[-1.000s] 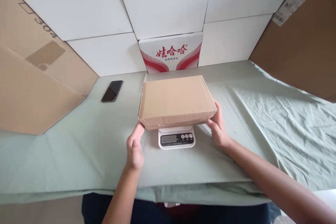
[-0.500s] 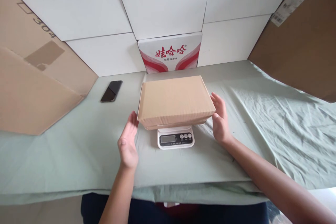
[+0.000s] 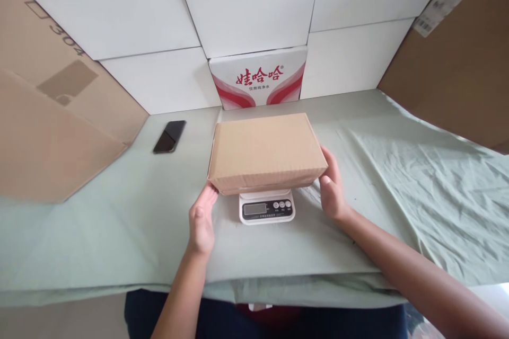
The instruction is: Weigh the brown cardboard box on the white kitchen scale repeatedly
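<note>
A closed brown cardboard box [image 3: 267, 148] rests on a white kitchen scale [image 3: 246, 218], covering its platform. The scale's display and round buttons show in front of the box, and I see no digits on the screen. At the box's left front corner is my left hand [image 3: 203, 221], its fingertips tucked beneath the edge and partly hidden. My right hand [image 3: 332, 188] holds the right side, with the thumb near the front corner and the other fingers partly behind the box.
A black phone [image 3: 169, 136] lies on the green cloth [image 3: 119, 233] to the left. Behind stands a white and red carton [image 3: 258, 78] against white panels [image 3: 254, 0]. Large cardboard sheets [image 3: 51, 116] flank the left side, and another brown carton [image 3: 457, 74] the right.
My left hand has moved right and in under the box's corner. My right hand has closed in against the box's right side. The box stays on the scale.
</note>
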